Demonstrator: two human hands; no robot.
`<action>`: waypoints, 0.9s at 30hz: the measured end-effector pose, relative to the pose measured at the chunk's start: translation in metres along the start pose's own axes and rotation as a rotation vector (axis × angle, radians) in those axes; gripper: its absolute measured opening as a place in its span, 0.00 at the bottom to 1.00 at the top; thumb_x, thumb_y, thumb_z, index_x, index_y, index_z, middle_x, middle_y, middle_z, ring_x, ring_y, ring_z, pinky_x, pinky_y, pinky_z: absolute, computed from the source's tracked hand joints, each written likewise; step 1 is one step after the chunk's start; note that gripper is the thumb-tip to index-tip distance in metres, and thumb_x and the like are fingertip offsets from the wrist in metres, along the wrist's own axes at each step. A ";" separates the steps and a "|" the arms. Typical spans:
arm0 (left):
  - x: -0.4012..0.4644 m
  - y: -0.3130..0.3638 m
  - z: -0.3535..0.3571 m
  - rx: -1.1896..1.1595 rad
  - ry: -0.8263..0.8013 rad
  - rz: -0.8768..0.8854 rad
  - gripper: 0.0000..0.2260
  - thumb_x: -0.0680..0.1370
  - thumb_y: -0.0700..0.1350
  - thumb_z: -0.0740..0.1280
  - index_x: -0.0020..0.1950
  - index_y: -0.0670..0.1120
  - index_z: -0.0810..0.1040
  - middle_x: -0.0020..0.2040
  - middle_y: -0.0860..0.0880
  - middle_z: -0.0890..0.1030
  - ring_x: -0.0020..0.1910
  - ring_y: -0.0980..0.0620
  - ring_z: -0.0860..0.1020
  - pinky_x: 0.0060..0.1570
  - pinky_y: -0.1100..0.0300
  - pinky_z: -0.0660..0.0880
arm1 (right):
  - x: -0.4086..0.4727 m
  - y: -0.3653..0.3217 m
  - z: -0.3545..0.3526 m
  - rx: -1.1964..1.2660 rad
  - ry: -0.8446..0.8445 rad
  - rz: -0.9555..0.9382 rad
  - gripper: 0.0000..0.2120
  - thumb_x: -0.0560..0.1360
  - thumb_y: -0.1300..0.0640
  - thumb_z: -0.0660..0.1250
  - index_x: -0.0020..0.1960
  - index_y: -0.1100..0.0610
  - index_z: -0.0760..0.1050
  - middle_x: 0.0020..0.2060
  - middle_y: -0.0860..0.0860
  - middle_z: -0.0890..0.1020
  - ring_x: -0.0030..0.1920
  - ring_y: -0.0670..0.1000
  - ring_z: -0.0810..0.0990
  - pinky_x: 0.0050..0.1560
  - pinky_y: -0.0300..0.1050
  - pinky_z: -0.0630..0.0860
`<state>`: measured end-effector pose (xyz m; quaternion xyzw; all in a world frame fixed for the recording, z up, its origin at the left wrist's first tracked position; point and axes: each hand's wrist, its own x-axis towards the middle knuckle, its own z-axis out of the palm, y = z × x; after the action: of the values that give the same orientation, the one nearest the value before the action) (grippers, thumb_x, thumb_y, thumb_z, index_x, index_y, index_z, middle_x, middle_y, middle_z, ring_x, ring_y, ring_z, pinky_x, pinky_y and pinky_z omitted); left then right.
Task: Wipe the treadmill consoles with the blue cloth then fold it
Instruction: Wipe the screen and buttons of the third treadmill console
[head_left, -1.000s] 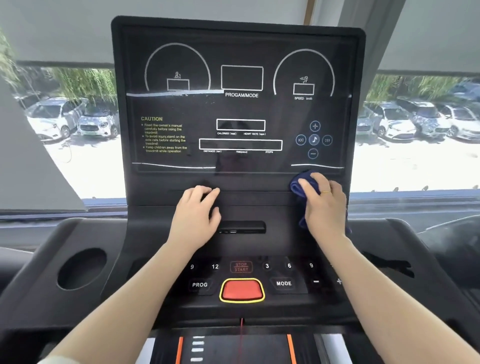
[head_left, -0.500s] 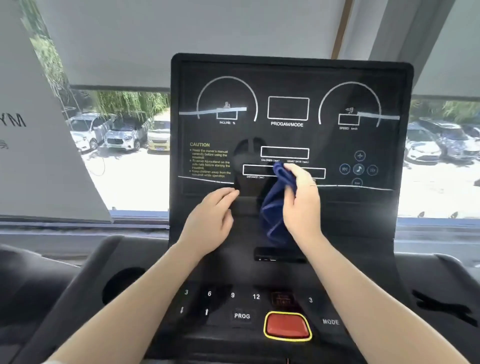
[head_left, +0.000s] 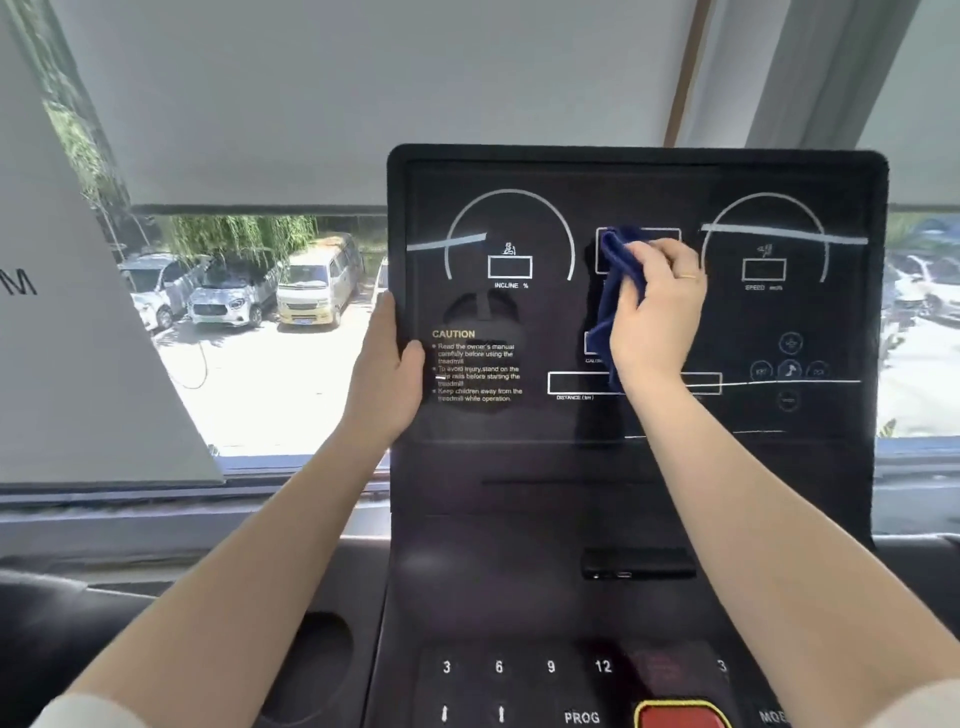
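Note:
The black treadmill console (head_left: 649, 467) stands upright in front of me, its glossy display panel printed with white dials and yellow caution text. My right hand (head_left: 657, 312) presses a bunched dark blue cloth (head_left: 618, 291) against the middle of the panel, over the centre display box. The cloth hangs down past my palm. My left hand (head_left: 387, 369) grips the console's left edge, thumb on the front, fingers behind it.
A button row with numbers, PROG and a red stop button (head_left: 680, 714) lies at the bottom. A round cup holder (head_left: 306, 665) sits lower left. Behind the console is a window (head_left: 260, 332) with a blind, with parked cars outside.
My right hand carried the cloth from the lower right of the console up to the middle of the display. My left hand moved from the console's front to its left edge. The camera tilted up.

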<state>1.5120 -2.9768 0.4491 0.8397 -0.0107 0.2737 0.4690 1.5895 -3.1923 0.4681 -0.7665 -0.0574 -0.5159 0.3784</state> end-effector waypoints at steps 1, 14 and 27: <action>-0.001 -0.001 -0.002 -0.084 -0.016 -0.048 0.23 0.80 0.38 0.53 0.74 0.49 0.58 0.61 0.60 0.65 0.57 0.63 0.64 0.57 0.67 0.61 | -0.003 -0.005 0.006 -0.010 0.011 -0.007 0.14 0.73 0.65 0.61 0.56 0.60 0.79 0.57 0.57 0.77 0.56 0.60 0.73 0.57 0.42 0.66; 0.006 -0.023 -0.028 -0.728 -0.164 -0.215 0.17 0.82 0.42 0.49 0.70 0.52 0.66 0.65 0.59 0.72 0.66 0.60 0.69 0.71 0.55 0.60 | -0.067 -0.103 0.080 0.112 -0.249 -0.219 0.16 0.73 0.64 0.58 0.57 0.62 0.78 0.59 0.57 0.79 0.62 0.62 0.73 0.63 0.58 0.68; -0.049 -0.032 -0.044 -0.568 -0.176 -0.178 0.17 0.80 0.39 0.58 0.61 0.61 0.71 0.51 0.56 0.81 0.50 0.55 0.79 0.46 0.59 0.78 | -0.115 -0.125 0.032 0.839 -0.450 0.474 0.18 0.76 0.69 0.58 0.51 0.45 0.70 0.48 0.46 0.78 0.50 0.45 0.76 0.54 0.45 0.74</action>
<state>1.4599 -2.9359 0.4194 0.6932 -0.0536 0.1435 0.7043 1.5006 -3.0484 0.4315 -0.6327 -0.1640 -0.1720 0.7370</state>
